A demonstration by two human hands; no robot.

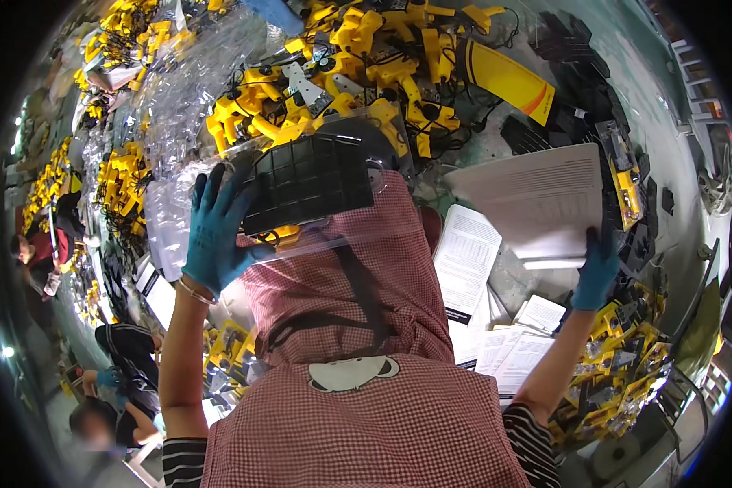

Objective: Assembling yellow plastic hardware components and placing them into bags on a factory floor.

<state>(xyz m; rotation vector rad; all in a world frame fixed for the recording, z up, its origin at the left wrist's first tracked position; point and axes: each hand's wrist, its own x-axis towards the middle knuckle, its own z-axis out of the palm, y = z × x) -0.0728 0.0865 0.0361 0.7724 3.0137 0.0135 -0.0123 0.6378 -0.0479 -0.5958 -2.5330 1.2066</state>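
On my lap lies a clear plastic clamshell pack with a black gridded panel on it and a bit of yellow showing underneath. My left hand, in a teal glove, rests against the pack's left edge with its fingers stretched and spread. Out to the right, my right hand, gloved the same way, grips the lower right corner of a printed paper sheet. That sheet is lifted and tilted, and the fingertips behind it are partly hidden. Below it lie printed leaflets in loose stacks.
Yellow corded tools are heaped ahead, with a yellow card beside them. Clear plastic packs spread ahead left. Black panels lie far right, and filled packs sit near my right arm. Co-workers sit at the left.
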